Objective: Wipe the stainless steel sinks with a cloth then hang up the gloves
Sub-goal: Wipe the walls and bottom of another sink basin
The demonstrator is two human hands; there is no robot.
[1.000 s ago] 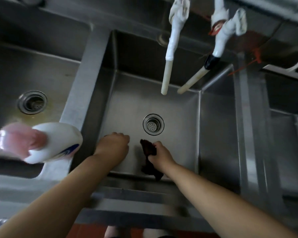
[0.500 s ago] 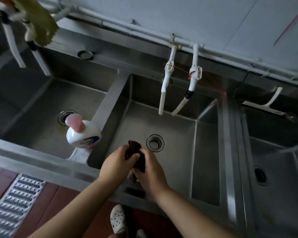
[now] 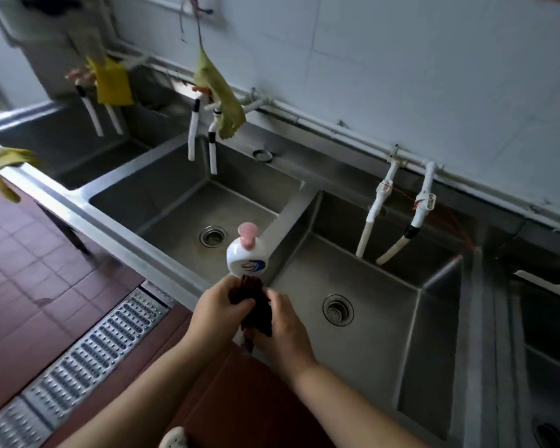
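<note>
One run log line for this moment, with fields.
left hand: holds cloth | right hand: holds cloth | place: above sink front rim | soap bottle: on divider

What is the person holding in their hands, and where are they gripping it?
A dark cloth, held between both hands: left hand grips its upper part, right hand its lower side.

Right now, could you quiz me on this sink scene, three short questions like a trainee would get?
1. True or false: both hands hold the dark cloth.
2. Where does the pump bottle stand? A) on the floor B) on the divider between two sinks C) inside a basin
3. Fill in: a yellow-green glove hangs above the ____.

Key: 1 true: left hand and right hand both grip it. 2 B. 3 taps.
</note>
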